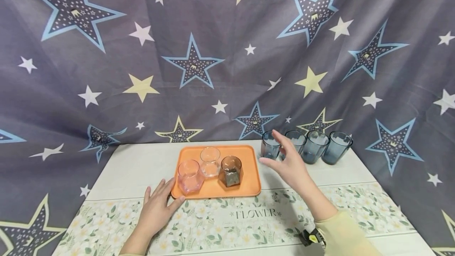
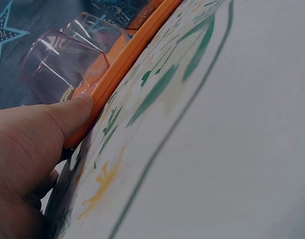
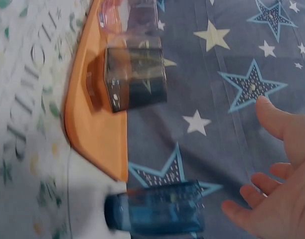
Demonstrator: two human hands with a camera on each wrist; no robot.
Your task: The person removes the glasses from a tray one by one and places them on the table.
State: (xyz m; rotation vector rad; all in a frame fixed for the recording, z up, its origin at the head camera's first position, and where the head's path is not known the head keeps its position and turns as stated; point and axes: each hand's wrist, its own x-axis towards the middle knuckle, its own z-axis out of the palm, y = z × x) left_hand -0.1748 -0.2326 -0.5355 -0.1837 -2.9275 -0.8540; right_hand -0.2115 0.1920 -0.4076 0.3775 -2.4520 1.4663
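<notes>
An orange tray [image 1: 250, 183] lies on the table and carries a pink glass [image 1: 189, 176], a clear glass [image 1: 210, 162] and a dark smoky glass [image 1: 231, 170]. My left hand [image 1: 156, 208] lies flat on the table, its thumb tip [image 2: 80, 107] touching the tray's near left rim [image 2: 123, 56] beside the pink glass [image 2: 58, 62]. My right hand [image 1: 288, 162] hovers open, fingers spread, just in front of the leftmost blue glass [image 1: 269, 145]. In the right wrist view that blue glass [image 3: 157, 207] lies close to my fingertips [image 3: 232, 209], and the dark glass [image 3: 135, 77] stands on the tray [image 3: 97, 134].
Three more blue glasses [image 1: 320, 145] stand in a row to the right of the tray, near the table's back edge. A floral runner printed FLOWER [image 1: 253, 213] covers the front of the table. A star-patterned cloth [image 1: 227, 50] hangs behind and around it.
</notes>
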